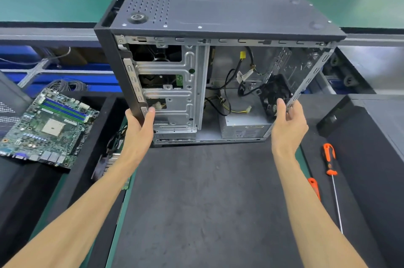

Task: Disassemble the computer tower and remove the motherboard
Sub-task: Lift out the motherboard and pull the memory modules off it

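Both of your hands hold the open computer tower [209, 66], which stands on its long edge on a dark mat [207, 202], its open side facing you. Your left hand [140, 127] grips the tower's lower left corner at the black front panel, thumb pressed on the metal drive cage [168, 92]. Your right hand [288, 121] holds the lower right edge of the rear frame, thumb up beside a black fan [273, 95] that hangs loose inside. Loose cables [231, 84] and a power supply [244, 127] sit in the case. A green motherboard [50, 123] lies well apart on the left, outside the tower. Right of the mat lies an orange-handled screwdriver [331, 169].
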Motion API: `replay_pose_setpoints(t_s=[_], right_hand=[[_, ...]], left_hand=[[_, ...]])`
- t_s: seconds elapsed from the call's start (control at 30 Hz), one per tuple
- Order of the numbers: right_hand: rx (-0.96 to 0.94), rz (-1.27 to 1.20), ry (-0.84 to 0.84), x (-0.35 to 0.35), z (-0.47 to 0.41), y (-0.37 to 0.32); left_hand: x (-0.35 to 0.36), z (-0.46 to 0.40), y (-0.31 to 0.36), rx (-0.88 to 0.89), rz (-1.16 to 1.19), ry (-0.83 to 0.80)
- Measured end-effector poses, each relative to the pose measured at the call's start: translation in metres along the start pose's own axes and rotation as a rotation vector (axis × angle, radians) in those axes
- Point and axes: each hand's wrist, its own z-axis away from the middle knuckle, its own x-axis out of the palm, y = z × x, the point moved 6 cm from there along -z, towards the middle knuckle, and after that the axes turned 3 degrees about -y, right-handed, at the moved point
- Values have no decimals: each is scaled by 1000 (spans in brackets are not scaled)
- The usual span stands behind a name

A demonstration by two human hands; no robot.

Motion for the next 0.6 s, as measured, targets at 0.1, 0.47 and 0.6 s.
replay_pose_setpoints(t_s=[0.1,0.47,0.6], right_hand=[[-10,33,36,-11,0,-1],[13,29,-53,-36,-3,7],[137,100,-198,-43,9,13]], left_hand=[[10,-2,0,4,13,-27],[30,-4,-1,-14,14,-42],[27,0,-5,-75,5,-152]])
